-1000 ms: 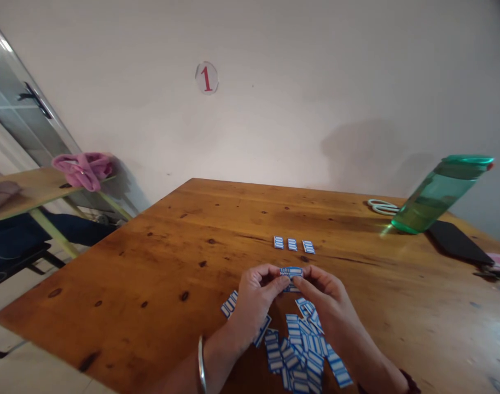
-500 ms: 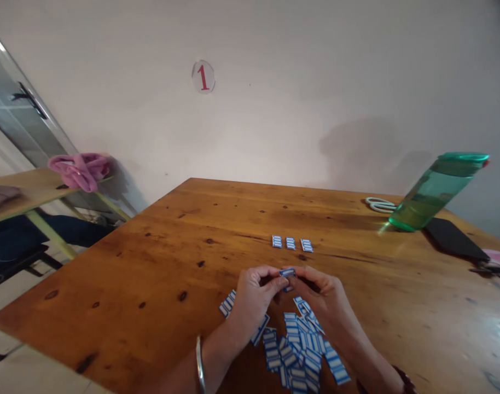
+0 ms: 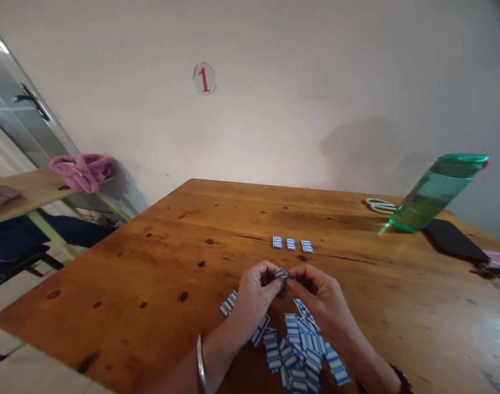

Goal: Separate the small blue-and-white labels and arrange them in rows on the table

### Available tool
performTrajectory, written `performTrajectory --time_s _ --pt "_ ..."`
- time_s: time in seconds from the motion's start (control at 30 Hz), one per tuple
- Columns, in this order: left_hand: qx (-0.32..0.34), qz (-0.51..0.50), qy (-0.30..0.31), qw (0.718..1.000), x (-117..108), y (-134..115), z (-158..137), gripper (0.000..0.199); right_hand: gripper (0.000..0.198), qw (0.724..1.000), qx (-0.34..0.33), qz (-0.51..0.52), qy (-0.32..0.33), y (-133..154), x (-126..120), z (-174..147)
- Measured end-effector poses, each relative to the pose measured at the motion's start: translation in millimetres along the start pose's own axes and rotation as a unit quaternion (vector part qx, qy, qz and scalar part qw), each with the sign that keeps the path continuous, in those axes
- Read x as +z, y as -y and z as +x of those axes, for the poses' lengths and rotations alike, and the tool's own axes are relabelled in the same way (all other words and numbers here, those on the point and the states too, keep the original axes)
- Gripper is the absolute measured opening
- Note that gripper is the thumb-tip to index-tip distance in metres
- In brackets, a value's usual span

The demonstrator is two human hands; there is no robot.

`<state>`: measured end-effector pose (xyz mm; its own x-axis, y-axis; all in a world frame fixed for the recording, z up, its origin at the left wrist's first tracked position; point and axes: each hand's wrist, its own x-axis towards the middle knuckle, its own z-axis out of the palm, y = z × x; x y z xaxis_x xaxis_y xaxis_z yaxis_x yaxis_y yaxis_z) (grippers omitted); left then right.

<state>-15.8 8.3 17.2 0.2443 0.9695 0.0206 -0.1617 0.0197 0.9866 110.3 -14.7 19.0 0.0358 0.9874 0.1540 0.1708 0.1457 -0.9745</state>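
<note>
Over the table my left hand [image 3: 254, 295] and my right hand [image 3: 324, 300] meet, thumbs and fingertips pinched together. Between them is a small blue-and-white label strip [image 3: 280, 273], partly covered by the fingers. The left fingers hold it, and the right fingertips grip its right end. Just beyond the hands lie three small blue-and-white label pieces in a row, the middle one [image 3: 291, 244] between two others. Beneath my wrists spreads a loose pile of label strips [image 3: 309, 342]. A few more strips [image 3: 228, 304] show beside my left hand, partly hidden by it.
The wooden table [image 3: 163, 262] reaches back to the wall. At the right stand a green bottle [image 3: 436, 191], a white cable [image 3: 379, 206] and a black flat device [image 3: 455, 241]. A pink cloth [image 3: 81, 171] rests on another table at the left, near a door [image 3: 20, 104].
The label strip in my hands has tilted and shifted slightly left. My right fingertips have moved a little lower on it. The pile and the row look the same.
</note>
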Motion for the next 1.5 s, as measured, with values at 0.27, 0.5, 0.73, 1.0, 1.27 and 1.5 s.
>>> performTrajectory --time_s 0.27,0.5,0.73,1.0,1.27,1.5 --pt "0.078 0.339 -0.047 0.936 -13 4 1 0.030 0.013 0.944 -0.097 -0.316 0.012 -15 -9 7" --pt "0.042 0.527 0.035 0.848 -13 6 -7 0.055 0.018 0.893 -0.105 -0.429 0.090 -19 -12 12" --pt "-0.006 0.602 0.148 0.785 -4 -2 -21 0.064 0.018 0.873 -0.084 -0.467 0.115 -19 -7 13" --pt "-0.023 0.560 0.144 0.815 -4 0 -22 0.064 0.020 0.863 -0.076 -0.485 0.115 -18 -6 14" --pt "-0.023 0.498 0.127 0.857 -4 8 -25 0.070 0.020 0.858 -0.078 -0.495 0.115 -17 -5 14" --pt "-0.014 0.473 0.100 0.875 -6 9 -21 0.069 0.021 0.860 -0.082 -0.492 0.110 -18 -6 15"
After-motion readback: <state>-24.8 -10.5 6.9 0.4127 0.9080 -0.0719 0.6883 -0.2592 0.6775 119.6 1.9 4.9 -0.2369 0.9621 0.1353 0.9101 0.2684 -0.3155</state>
